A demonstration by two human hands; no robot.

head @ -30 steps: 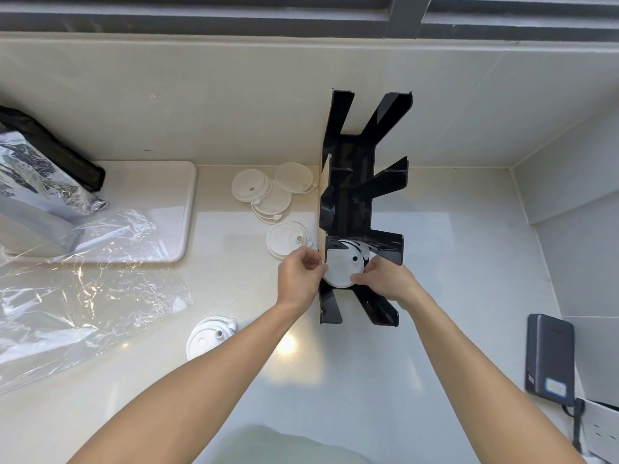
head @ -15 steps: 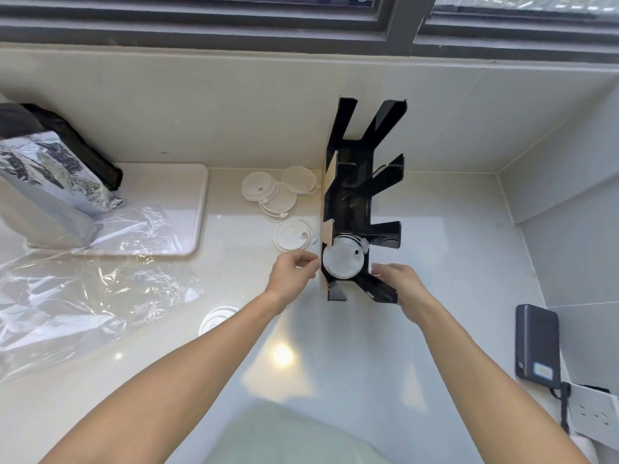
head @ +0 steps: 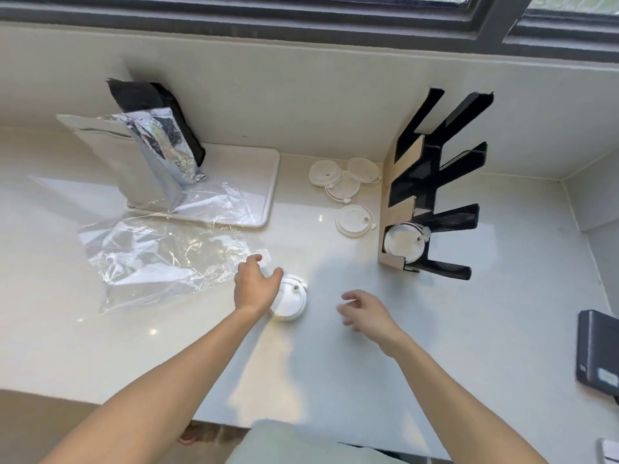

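Observation:
A white cup lid stack (head: 292, 298) lies on the pale counter (head: 335, 363). My left hand (head: 256, 288) lies over its left side, thumb at the lid's top edge and fingers spread. My right hand (head: 366, 313) hovers to the right of it, fingers loosely curled and holding nothing. A black slotted rack (head: 438, 192) stands at the back right against the wall. White lids (head: 403, 243) sit in its lowest slot. One loose lid (head: 353, 221) lies left of the rack, and three more lids (head: 341, 179) lie in a cluster behind it.
A white tray (head: 244, 185) at the back left carries a silver foil bag (head: 154, 155). Crumpled clear plastic wrap (head: 160, 259) spreads in front of the tray, close to my left hand. A dark power bank (head: 598, 349) lies by the right wall.
Both hands have left the rack and come back toward me. My left hand has swung left onto the lid stack; my right hand trails beside it. The view has turned left.

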